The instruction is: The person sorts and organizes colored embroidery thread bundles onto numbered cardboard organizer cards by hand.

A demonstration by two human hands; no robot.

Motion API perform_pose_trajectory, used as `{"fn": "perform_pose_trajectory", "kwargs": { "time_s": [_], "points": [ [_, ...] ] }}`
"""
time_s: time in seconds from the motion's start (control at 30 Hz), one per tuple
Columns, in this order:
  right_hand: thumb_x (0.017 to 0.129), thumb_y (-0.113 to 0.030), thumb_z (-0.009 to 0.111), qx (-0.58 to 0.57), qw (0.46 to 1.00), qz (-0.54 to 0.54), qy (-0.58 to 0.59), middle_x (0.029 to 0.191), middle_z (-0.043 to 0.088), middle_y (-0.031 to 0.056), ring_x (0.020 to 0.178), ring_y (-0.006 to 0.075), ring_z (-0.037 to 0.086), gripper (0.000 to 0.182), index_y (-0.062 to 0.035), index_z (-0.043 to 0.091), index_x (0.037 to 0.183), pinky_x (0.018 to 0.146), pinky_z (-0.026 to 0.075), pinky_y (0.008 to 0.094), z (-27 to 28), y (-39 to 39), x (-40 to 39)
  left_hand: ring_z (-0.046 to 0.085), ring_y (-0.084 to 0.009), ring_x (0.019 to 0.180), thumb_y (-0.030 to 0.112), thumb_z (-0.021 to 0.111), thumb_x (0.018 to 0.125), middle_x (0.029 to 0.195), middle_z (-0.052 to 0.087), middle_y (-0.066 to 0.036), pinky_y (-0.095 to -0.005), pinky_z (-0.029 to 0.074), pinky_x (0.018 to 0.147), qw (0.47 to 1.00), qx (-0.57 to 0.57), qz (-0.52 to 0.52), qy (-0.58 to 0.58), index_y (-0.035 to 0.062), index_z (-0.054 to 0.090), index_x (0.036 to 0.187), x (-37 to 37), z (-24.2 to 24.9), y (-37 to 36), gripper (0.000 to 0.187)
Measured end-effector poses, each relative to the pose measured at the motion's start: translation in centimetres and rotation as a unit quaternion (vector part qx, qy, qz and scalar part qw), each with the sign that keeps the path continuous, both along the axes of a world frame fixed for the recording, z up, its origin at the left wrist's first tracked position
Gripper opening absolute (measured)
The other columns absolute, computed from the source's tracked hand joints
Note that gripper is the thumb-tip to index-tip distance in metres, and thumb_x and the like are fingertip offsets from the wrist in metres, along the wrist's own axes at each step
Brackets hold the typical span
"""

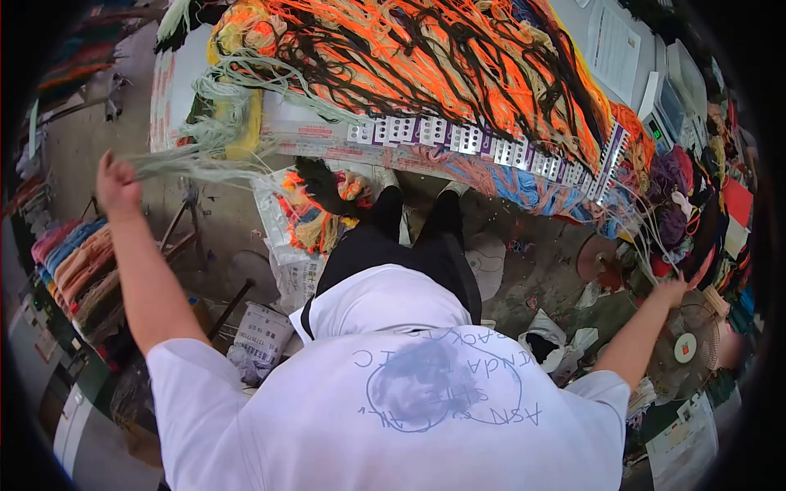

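Observation:
My left hand (119,185), stretched far out to the left, is closed around one end of a pale green yarn bundle (192,166). That bundle runs across toward the table edge, where more pale green yarn hangs in loose loops. Far to the right, my right hand (670,290) is closed on thin pale yarn strands (652,245) that drop from the table's right end. A thick layer of orange, black and beige yarn (426,61) covers the table between the two hands. Whether the strands at both hands are connected is hidden.
White cards with holes (458,135) line the table's near edge, above blue and pink yarn (524,190). A scale with a green display (665,114) stands at right. Orange yarn on a plastic bag (307,221) lies by my feet. A fan (686,348) sits low at right.

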State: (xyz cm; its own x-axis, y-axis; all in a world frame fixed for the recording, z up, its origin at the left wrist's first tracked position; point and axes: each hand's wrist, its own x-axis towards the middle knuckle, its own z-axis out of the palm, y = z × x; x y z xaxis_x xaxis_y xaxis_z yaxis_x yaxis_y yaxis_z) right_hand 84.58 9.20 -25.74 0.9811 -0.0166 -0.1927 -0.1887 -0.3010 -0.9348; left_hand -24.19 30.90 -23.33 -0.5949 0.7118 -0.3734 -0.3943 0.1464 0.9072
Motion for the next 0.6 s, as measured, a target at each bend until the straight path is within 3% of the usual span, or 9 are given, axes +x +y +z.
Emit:
{"fn": "perform_pose_trajectory", "kwargs": {
  "time_s": [0.07, 0.1, 0.13, 0.17, 0.2, 0.3, 0.4, 0.53, 0.6],
  "points": [
    [0.084, -0.007, 0.045, -0.06, 0.966, 0.25, 0.01, 0.097, 0.059, 0.0107, 0.075, 0.0166, 0.056, 0.038, -0.0002, 0.053, 0.12, 0.061, 0.044, 0.0265, -1.5, 5.7, -11.7, 0.026, -0.0009, 0.046, 0.012, 0.053, 0.088, 0.059, 0.032, 0.009, -0.0176, 0.019, 0.039, 0.991, -0.035, -0.125, -0.045, 0.0013, 0.054, 0.112, 9.6, -3.9, -0.1, 0.026],
    [0.083, -0.007, 0.044, -0.028, 0.909, 0.406, -0.088, 0.096, 0.059, 0.0089, 0.073, 0.0155, 0.056, 0.036, -0.0001, 0.056, 0.116, 0.06, 0.043, 0.0249, -6.1, 6.7, -16.5, 0.027, -0.0005, 0.047, 0.013, 0.056, 0.086, 0.062, 0.035, 0.01, -0.0172, 0.021, 0.04, 0.973, -0.098, -0.21, -0.018, 0.0012, 0.052, 0.118, 14.8, -5.7, -0.3, 0.034],
    [0.081, -0.007, 0.044, -0.133, 0.807, 0.551, -0.162, 0.099, 0.06, 0.0084, 0.08, 0.0141, 0.057, 0.037, -0.002, 0.058, 0.115, 0.065, 0.044, 0.0271, -11.1, 7.1, -17.8, 0.03, -0.001, 0.048, 0.017, 0.059, 0.084, 0.064, 0.043, 0.009, -0.0182, 0.025, 0.041, 0.949, -0.143, -0.281, 0.014, 0.0024, 0.053, 0.118, 19.3, -8.7, -0.8, 0.038],
    [0.08, -0.008, 0.045, -0.081, 0.873, 0.475, 0.069, 0.095, 0.062, 0.0073, 0.081, 0.013, 0.057, 0.036, -0.0048, 0.061, 0.112, 0.067, 0.044, 0.0289, -9.3, 10.5, -28.8, 0.034, -0.0008, 0.049, 0.022, 0.061, 0.083, 0.075, 0.055, 0.006, -0.0195, 0.028, 0.043, 0.93, -0.158, -0.331, -0.008, 0.0033, 0.058, 0.112, 23.3, -11.9, -1.3, 0.035],
    [0.081, -0.011, 0.047, -0.248, 0.765, 0.588, -0.09, 0.092, 0.063, 0.0069, 0.079, 0.0133, 0.057, 0.031, -0.0059, 0.066, 0.106, 0.068, 0.043, 0.0297, -11.8, 12.6, -33.6, 0.044, -0.0035, 0.054, 0.025, 0.062, 0.082, 0.09, 0.061, 0.001, -0.0209, 0.035, 0.045, 0.891, -0.174, -0.419, 0.028, 0.0051, 0.063, 0.104, 26.0, -14.7, -1.8, 0.03],
    [0.082, -0.015, 0.057, -0.122, 0.794, 0.567, 0.184, 0.077, 0.065, 0.0028, 0.059, 0.0063, 0.052, 0.021, -0.0051, 0.068, 0.098, 0.052, 0.04, 0.0224, -14.9, 15.7, -46.8, 0.056, -0.0119, 0.059, 0.023, 0.063, 0.081, 0.085, 0.065, -0.002, -0.0235, 0.046, 0.05, 0.852, -0.234, -0.455, 0.111, 0.0048, 0.065, 0.1, 34.3, -20.1, -2.9, 0.027],
    [0.077, -0.016, 0.064, -0.104, 0.782, 0.598, 0.143, 0.069, 0.065, 0.0044, 0.059, 0.0078, 0.057, 0.018, -0.0016, 0.07, 0.086, 0.054, 0.045, 0.025, -19.7, 17.3, -53.6, 0.065, -0.0273, 0.075, 0.027, 0.066, 0.073, 0.08, 0.066, -0.015, -0.0355, 0.049, 0.066, 0.797, -0.227, -0.463, 0.315, 0.0018, 0.065, 0.092, 37.0, -24.0, -3.2, 0.031],
    [0.073, -0.021, 0.066, -0.167, 0.75, 0.633, 0.098, 0.068, 0.067, 0.0059, 0.062, 0.0144, 0.063, 0.017, -0.0057, 0.071, 0.078, 0.06, 0.048, 0.0271, -21.1, 17.6, -57.9, 0.063, -0.0323, 0.077, 0.026, 0.068, 0.071, 0.079, 0.066, -0.017, -0.0389, 0.049, 0.07, 0.779, -0.232, -0.48, 0.33, 0.0026, 0.065, 0.088, 37.6, -25.4, -3.1, 0.029],
    [0.072, -0.021, 0.067, -0.167, 0.757, 0.627, 0.077, 0.07, 0.067, 0.0061, 0.062, 0.017, 0.064, 0.016, -0.0067, 0.07, 0.076, 0.06, 0.049, 0.0286, -21.7, 17.6, -58.6, 0.064, -0.0306, 0.076, 0.023, 0.066, 0.07, 0.078, 0.065, -0.017, -0.0368, 0.049, 0.068, 0.822, -0.241, -0.446, 0.262, 0.0026, 0.065, 0.088, 37.5, -26.0, -3.2, 0.027]
  ]
}}
